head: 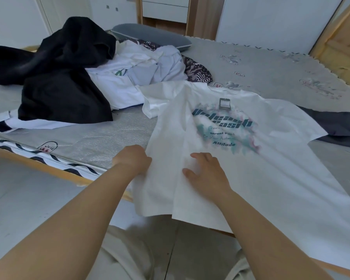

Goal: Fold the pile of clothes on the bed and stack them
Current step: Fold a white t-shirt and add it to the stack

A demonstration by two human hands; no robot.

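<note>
White T-shirt (261,158): left hand (132,159) grips its edge, right hand (205,172) presses flat, fingers spread

Left hand (132,158) fingertips were hidden under the white T-shirt (251,168) edge. Dark garment (335,126) ran off the right edge. Shirt's small print was illegible.

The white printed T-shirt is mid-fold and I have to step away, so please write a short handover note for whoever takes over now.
Left hand grips the left edge of the white printed T-shirt; right hand rests flat on it, fingers spread.
The shirt lies print-up at the near edge of the bed, hem hanging over.
Unfolded pile of white clothes and a black garment sits at far left; a dark garment lies to the right.
Done: no folded stack visible.
Left: fold this shirt, then the rest, and stack.
</note>
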